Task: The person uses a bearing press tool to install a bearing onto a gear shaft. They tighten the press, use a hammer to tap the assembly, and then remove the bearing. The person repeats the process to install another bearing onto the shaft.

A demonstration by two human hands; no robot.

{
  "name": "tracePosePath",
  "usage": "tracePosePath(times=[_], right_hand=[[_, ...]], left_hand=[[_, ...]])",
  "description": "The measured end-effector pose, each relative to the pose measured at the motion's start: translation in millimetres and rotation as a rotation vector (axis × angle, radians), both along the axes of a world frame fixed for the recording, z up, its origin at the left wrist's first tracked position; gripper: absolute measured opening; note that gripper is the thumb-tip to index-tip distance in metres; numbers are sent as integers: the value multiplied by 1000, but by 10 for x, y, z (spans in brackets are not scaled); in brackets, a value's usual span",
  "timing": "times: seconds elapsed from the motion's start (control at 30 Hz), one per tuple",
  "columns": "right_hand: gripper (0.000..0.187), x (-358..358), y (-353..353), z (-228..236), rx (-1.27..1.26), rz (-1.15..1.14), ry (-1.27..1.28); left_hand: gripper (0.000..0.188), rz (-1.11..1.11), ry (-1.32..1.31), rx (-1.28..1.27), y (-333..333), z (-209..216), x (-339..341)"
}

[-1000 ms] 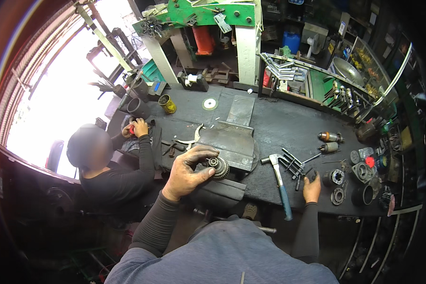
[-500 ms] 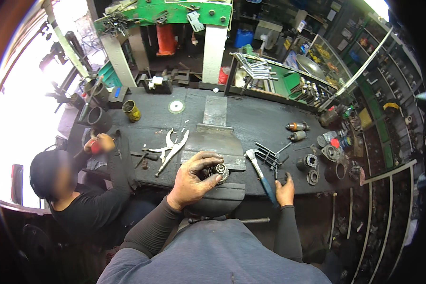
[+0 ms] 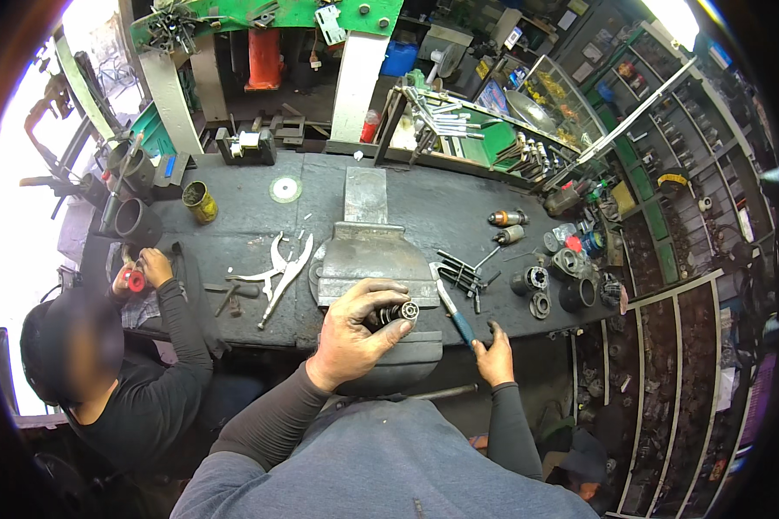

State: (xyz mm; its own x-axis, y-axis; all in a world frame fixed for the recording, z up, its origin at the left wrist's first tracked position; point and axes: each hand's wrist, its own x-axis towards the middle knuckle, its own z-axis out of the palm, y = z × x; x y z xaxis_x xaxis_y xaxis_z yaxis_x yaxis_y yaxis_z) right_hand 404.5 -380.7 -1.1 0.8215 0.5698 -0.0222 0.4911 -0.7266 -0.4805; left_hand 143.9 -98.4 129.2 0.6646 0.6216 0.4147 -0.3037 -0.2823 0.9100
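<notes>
My left hand is closed around a small round metal part, thumb below and fingers above. The part has a bearing-like ring at its end and a dark, ridged body partly hidden by my fingers. It is held over the jaws of a big bench vise. To the right, my right hand is at the lower end of a hammer with a blue grip. My thumb lies against the grip and its end is hidden in my hand. The hammer's head points away, beside a dark multi-armed puller.
White locking pliers and a pale disc lie left of the vise. A co-worker sits at left holding something red. Metal rings and housings stand at right. Another person's cap shows at lower right.
My view has shifted, so the bench appears further left. My right hand has moved from beside the hammer onto its grip end. The part in my left hand has tilted, its ring end now pointing right.
</notes>
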Motion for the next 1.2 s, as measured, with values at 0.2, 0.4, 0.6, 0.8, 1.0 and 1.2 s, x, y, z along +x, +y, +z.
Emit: tracePosePath(times=[0.2, 0.4, 0.6, 0.8, 1.0, 1.2], right_hand=[[59, -259, 208, 274, -18, 129, 93], [45, -455, 365, 516, 290, 100, 104], [75, -843, 884, 1477, 454, 527, -110], [96, -796, 1525, 1446, 222, 880, -124], [88, -799, 1707, 1256, 277, 914, -129], [80, -790, 1711, 1218, 329, 906, -128]], left_hand=[[30, -23, -20, -38, 28, -1, -34], [32, -57, -128, -207, -6, -202, -3], [38, 133, -493, -503, 15, -390, -78], [34, 517, -408, -420, -161, -677, -661], [33, 747, 240, -693, -901, -2498, -1337], [50, -156, 171, -1100, -2535, -2367, -413]])
